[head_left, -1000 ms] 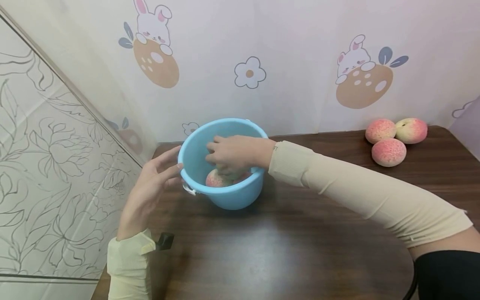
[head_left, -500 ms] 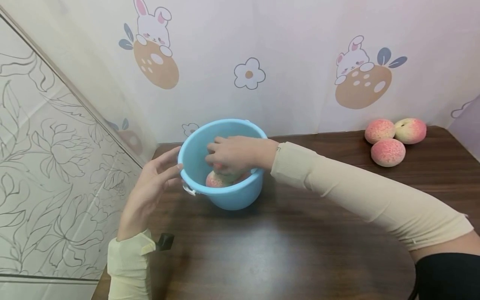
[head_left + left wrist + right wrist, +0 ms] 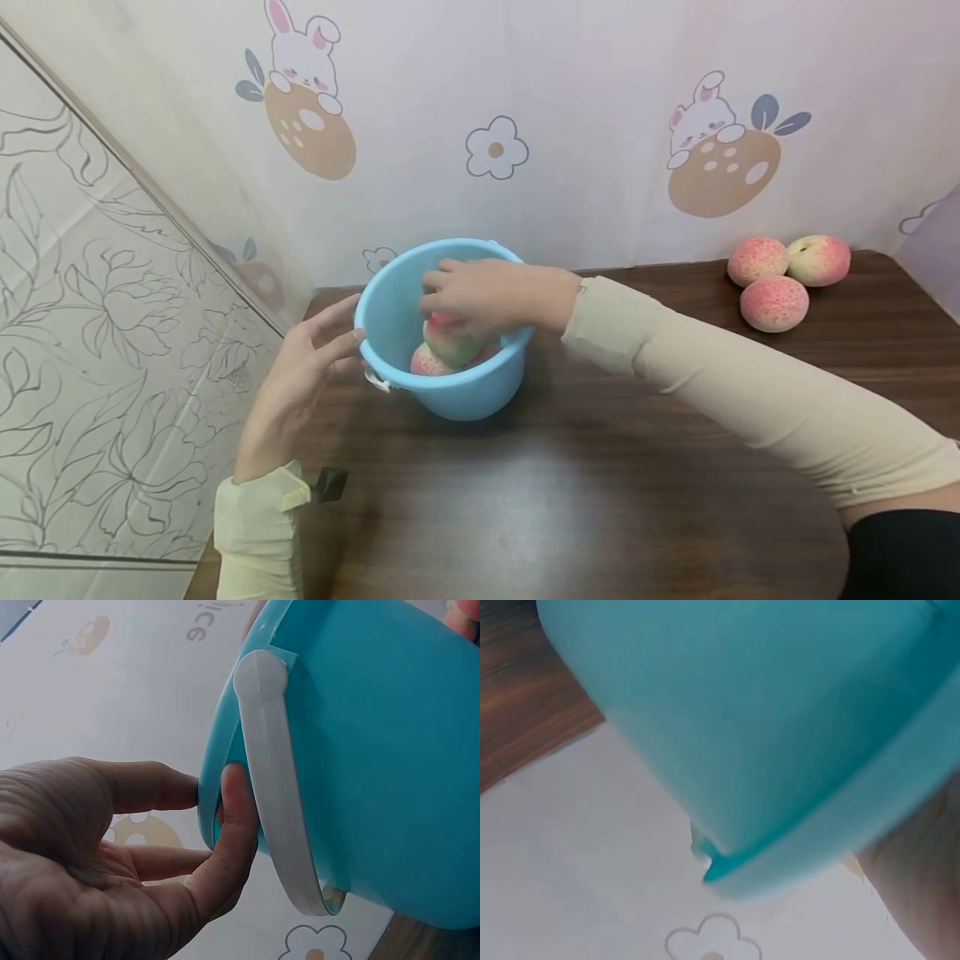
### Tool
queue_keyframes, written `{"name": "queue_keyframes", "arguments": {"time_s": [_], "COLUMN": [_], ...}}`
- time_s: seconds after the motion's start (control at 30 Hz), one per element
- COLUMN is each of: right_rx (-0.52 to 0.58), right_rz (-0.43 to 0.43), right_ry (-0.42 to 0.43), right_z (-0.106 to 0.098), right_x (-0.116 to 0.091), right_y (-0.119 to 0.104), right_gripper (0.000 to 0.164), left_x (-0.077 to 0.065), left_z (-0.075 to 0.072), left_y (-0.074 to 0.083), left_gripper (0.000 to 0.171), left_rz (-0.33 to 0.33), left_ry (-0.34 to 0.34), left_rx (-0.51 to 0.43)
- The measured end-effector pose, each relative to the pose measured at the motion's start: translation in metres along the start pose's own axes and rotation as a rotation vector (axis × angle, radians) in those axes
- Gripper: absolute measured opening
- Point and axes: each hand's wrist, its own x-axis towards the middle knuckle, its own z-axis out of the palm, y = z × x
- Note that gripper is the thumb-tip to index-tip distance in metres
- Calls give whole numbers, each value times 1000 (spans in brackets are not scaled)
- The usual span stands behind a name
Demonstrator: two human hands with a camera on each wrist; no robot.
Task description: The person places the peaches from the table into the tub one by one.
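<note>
Right hand (image 3: 483, 293): curled over a peach (image 3: 448, 342) inside the bucket (image 3: 468, 398); the grip is partly hidden, and if weak, could perhaps drop it.
Left hand (image 3: 303, 358): bent, pinching only the bucket's rim (image 3: 223, 735); a bump might tilt it.
Lower peach (image 3: 427, 363): beneath right hand; may be knocked.

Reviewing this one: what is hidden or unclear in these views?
Head: how many peaches the bucket holds; its near wall and the right hand block the view.
Right wrist: what the right hand holds, hidden behind the bucket.
Left wrist: part of the bucket, cut off by the right edge.
</note>
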Motion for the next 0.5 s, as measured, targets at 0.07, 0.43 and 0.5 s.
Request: {"name": "queue_keyframes", "arguments": {"time_s": [0.07,0.43,0.5], "right_rx": [14,8,0], "right_rz": [4,44,52], "right_ry": [21,180,206], "right_z": [-3,-21,-23], "right_x": [-6,-36,-43], "right_y": [2,17,21], "right_gripper": [22,31,31], "left_x": [0,0,0], "left_z": [1,1,1], "left_y": [0,0,0], "left_gripper": [57,57,57], "left_rz": [2,12,10], "left_ry": [2,7,5], "left_rx": [2,15,15]}}
